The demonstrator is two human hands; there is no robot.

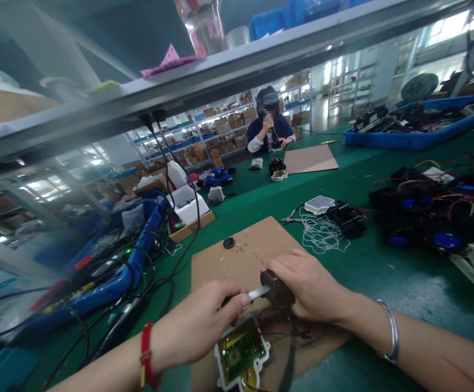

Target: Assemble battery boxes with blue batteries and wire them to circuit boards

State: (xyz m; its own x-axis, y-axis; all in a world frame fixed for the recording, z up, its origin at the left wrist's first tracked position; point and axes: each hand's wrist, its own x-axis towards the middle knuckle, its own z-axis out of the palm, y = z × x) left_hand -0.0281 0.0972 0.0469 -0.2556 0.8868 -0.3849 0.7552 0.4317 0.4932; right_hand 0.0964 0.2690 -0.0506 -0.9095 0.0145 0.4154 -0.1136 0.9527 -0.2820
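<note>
In my left hand [204, 318] is a tool with a short flat silver blade [260, 293]; its handle is mostly hidden in my fingers. The blade's tip meets the edge of a round black part [276, 288], which my right hand [310, 286] grips from above and the side. Thin red and black wires [288, 330] run below that part. Nearer to me, a green circuit board [240, 348] sits in a white plastic housing. Under all this lies a brown cardboard sheet [212, 267], with a small round black piece [228, 243] and brown crumbs on it.
Pliers [291, 219], tangled white cord [322, 233] and a pile of black parts with wires [420, 212] lie to the right. Blue bins stand at left [149, 234] and far right [416, 141]. A shelf [220, 68] crosses overhead. A person [269, 128] sits opposite.
</note>
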